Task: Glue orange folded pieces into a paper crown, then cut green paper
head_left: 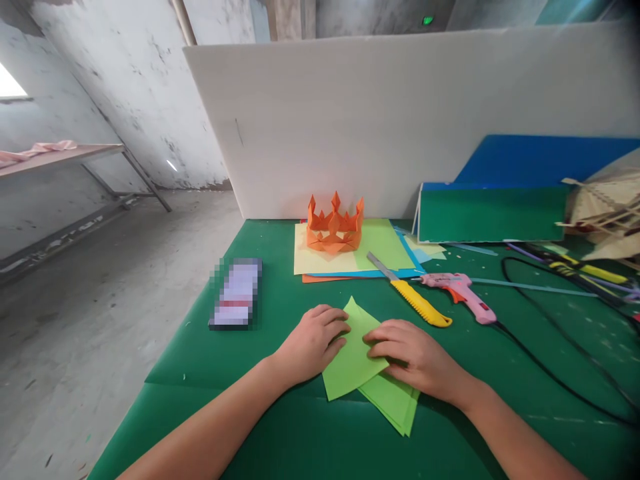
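Light green paper sheets (353, 363) lie overlapped on the green tabletop, one angled across a small fanned stack. My left hand (315, 339) rests at the left edge of the top sheet, its fingers bent and pressed together, with the thumb on the paper. From the right, my right hand (407, 353) lies over the sheets with its fingers slightly apart, fingertips touching the paper. An orange folded paper crown (334, 230) stands behind them on flat coloured paper (387, 243). The undersides of both palms are hidden.
A yellow-handled cutter (420, 303) and a pink glue gun (465, 293) with a black cord lie to the right. A blurred phone (237, 293) is at left. A white board (375, 120) and green box (493, 213) stand behind.
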Action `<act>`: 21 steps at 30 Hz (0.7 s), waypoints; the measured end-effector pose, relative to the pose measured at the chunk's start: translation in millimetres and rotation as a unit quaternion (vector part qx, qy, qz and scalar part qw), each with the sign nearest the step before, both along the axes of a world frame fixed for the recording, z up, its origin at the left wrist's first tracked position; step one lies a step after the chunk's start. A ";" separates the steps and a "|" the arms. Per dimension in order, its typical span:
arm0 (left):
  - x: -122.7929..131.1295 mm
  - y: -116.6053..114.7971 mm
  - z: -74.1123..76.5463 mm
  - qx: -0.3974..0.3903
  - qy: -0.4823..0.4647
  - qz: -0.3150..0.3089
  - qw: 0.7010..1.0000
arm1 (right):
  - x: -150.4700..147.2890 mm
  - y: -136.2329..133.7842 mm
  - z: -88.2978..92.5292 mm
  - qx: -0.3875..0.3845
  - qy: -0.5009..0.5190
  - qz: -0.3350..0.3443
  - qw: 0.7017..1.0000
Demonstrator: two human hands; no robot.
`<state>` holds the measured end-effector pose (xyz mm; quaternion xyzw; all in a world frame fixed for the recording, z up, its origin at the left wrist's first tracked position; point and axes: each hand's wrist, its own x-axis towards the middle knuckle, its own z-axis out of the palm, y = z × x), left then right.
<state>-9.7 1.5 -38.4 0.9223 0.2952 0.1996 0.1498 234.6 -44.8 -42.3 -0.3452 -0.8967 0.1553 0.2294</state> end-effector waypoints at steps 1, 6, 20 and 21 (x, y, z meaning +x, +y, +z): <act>-0.7 0.3 1.5 0.001 0.009 0.001 1.000 | -0.3 0.0 0.9 -0.006 -0.003 0.000 1.000; -7.0 5.2 7.4 -0.025 0.025 -0.017 0.999 | -5.5 -0.5 0.4 -0.063 0.025 -0.039 0.997; -14.7 22.6 16.6 -0.182 -0.029 0.015 0.983 | -23.5 8.9 -7.2 -0.116 0.032 -0.228 0.966; -13.9 21.9 16.4 -0.181 -0.027 0.013 0.983 | -23.8 9.2 -7.8 -0.105 0.026 -0.233 0.966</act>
